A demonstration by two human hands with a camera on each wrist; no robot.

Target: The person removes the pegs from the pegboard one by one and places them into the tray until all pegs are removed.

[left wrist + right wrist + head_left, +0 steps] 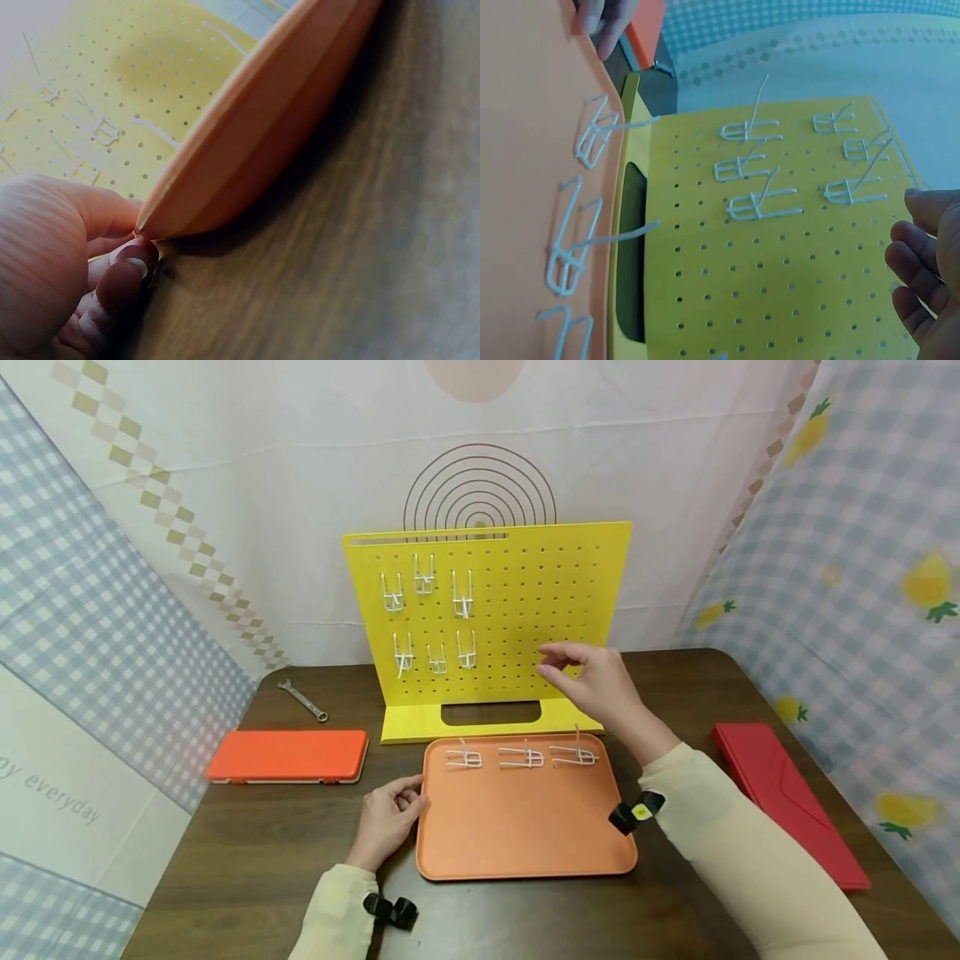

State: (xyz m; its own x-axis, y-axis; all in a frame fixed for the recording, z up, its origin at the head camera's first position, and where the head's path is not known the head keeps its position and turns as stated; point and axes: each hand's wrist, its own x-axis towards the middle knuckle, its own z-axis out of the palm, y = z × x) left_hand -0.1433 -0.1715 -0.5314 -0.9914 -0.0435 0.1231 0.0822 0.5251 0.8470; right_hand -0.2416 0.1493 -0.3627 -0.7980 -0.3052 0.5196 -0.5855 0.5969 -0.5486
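An orange tray (525,835) lies in front of a standing yellow pegboard (540,610). My left hand (385,818) pinches the tray's left rim between thumb and fingers, as the left wrist view also shows. Raised before the right part of the board, my right hand (596,683) has loosely bent fingers (911,274) and holds nothing. Three white wire hooks lie in a row along the tray's far side, one of them a right-hand hook (585,760). Several similar hooks, such as a wire hook (462,607), hang on the board's left half.
To the left lie an orange-red case (288,756) and a combination wrench (303,700) on the dark wooden table (247,843). At the right lies a red folder-like case (795,810). Patterned cloths (300,460) hang behind and at both sides.
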